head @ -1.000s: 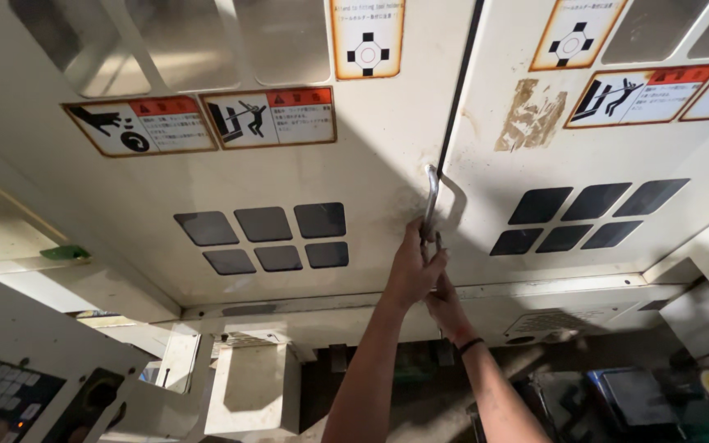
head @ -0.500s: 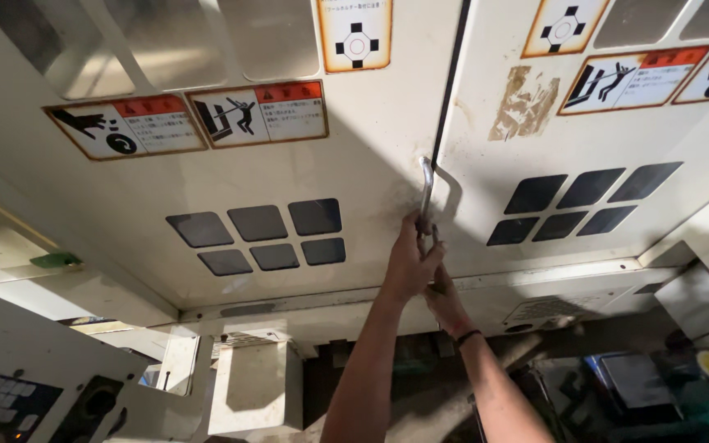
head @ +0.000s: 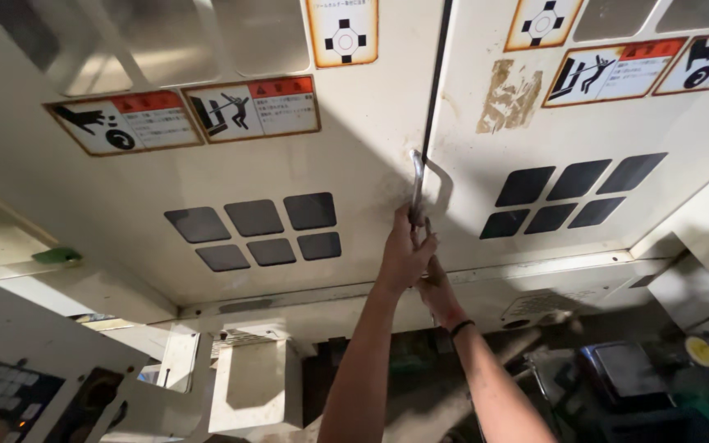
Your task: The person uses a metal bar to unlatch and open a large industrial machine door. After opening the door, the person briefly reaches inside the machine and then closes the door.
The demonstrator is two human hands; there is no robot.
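Hands meet at the seam between two cream machine doors. The left hand (head: 404, 256) is wrapped shut around the lower end of a metal handle (head: 416, 187), a thin bent bar that stands on the right edge of the left door (head: 207, 164), just beside the dark gap (head: 435, 74) that runs up between the two doors. The right hand (head: 436, 287) sits directly under the left one and touches it; its fingers are curled in towards the foot of the same handle, but the left hand hides them, so I cannot tell how tightly they close or whether they hold the bar at all. A dark band (head: 461, 327) circles the right wrist.

Each door carries a block of six dark square windows (head: 260, 230), and warning stickers (head: 182, 115) with red and white fields lie higher up. The right door (head: 584, 123) has a patch of torn, brownish tape (head: 510, 94) near the seam. Below the doors a pale ledge (head: 535, 267) runs across, and under it the machine is in shadow.
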